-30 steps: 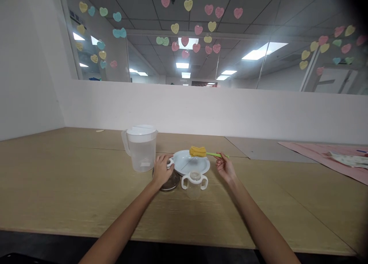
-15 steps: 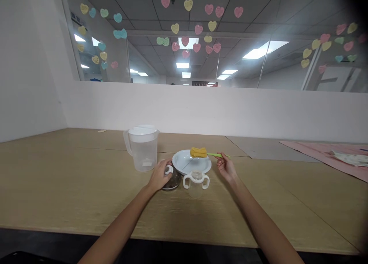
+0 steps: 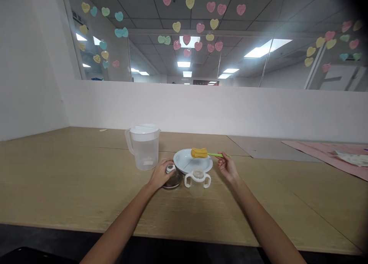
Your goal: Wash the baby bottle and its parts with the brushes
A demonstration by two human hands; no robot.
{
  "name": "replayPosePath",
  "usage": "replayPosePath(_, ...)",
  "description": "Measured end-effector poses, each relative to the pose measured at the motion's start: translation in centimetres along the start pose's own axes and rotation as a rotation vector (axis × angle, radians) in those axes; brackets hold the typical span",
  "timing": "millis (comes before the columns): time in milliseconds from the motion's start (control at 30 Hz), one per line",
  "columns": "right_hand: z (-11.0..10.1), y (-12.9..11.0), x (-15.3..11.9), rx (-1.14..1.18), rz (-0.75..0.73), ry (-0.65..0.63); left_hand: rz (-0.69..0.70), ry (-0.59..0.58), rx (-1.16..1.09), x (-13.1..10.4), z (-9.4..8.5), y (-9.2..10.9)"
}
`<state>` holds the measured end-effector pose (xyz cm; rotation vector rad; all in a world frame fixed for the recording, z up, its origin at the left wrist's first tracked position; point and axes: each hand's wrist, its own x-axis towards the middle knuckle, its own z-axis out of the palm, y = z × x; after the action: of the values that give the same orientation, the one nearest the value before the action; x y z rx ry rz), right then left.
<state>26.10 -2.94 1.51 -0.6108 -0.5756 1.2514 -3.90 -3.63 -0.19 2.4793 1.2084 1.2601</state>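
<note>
My left hand (image 3: 161,174) rests with its fingers curled at the white knob of a clear, dark-tinted lid (image 3: 174,182) on the table. My right hand (image 3: 227,167) pinches the green handle of a sponge brush (image 3: 199,153), whose yellow sponge head is over a white plate (image 3: 207,169). I cannot tell whether the sponge touches the plate. In front of the plate stands a clear cup (image 3: 197,187) with two white handles, upright between my hands.
A translucent pitcher (image 3: 146,152) with a white lid stands left of the plate, behind my left hand. At the far right, a pink cloth (image 3: 316,150) lies beside a grey sheet (image 3: 258,147). A white wall (image 3: 184,106) rises behind the table.
The whole view has shifted slightly, with everything a little further right and up. Both hands keep their places on the lid and the sponge brush.
</note>
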Motion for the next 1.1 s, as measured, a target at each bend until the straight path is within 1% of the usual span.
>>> replayPosePath(100,-0.02,0.08,0.03,-0.007,-0.012,-0.003,-0.011,-0.017,-0.012,0.00,0.09,-0.15)
replayPosePath(167,-0.01,0.09,0.02,-0.013,-0.015,-0.005,-0.044,-0.023,-0.011,-0.08,0.17,-0.15)
replayPosePath(267,0.01,0.07,-0.03,-0.022,-0.022,-0.013,-0.115,-0.004,-0.002,-0.18,0.26,-0.06)
replayPosePath(333,0.05,0.04,-0.07,-0.028,-0.027,-0.024,-0.133,0.013,0.001,-0.17,0.25,-0.02)
replayPosePath(500,0.17,0.03,-0.15,-0.026,-0.023,-0.019,-0.121,0.031,0.024,-0.03,0.09,-0.05)
replayPosePath(700,-0.05,0.13,0.01,-0.034,-0.010,-0.015,-0.078,-0.088,0.045,0.03,0.11,0.06)
replayPosePath(767,-0.18,0.21,0.09,-0.048,-0.009,-0.015,-0.062,-0.106,0.040,0.10,0.14,0.13)
replayPosePath(867,-0.28,0.30,0.10,-0.056,-0.015,-0.016,-0.050,-0.102,0.049,0.22,0.16,0.17)
replayPosePath(1000,-0.20,0.25,-0.06,-0.067,-0.013,-0.009,-0.040,-0.062,0.064,0.24,0.16,0.13)
replayPosePath(1100,-0.09,0.14,-0.13,-0.068,-0.012,-0.018,-0.025,-0.053,0.068,0.20,0.14,0.12)
